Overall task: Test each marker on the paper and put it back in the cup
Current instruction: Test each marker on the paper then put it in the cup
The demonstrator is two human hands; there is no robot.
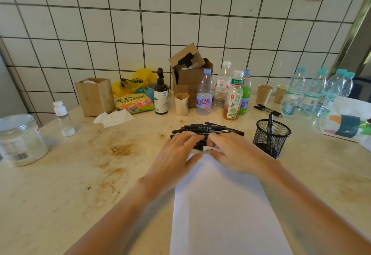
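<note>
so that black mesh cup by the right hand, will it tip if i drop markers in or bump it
The mesh cup looks light: open wire mesh, and only one marker stands in it, so a bump from the right hand would probably slide it on the smooth tabletop. Tipping seems less likely, since it is wide for its height. Tall markers leaning on one side could still unbalance it.

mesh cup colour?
Black wire mesh cup, one marker standing in it; head view, right of the hands.
</note>
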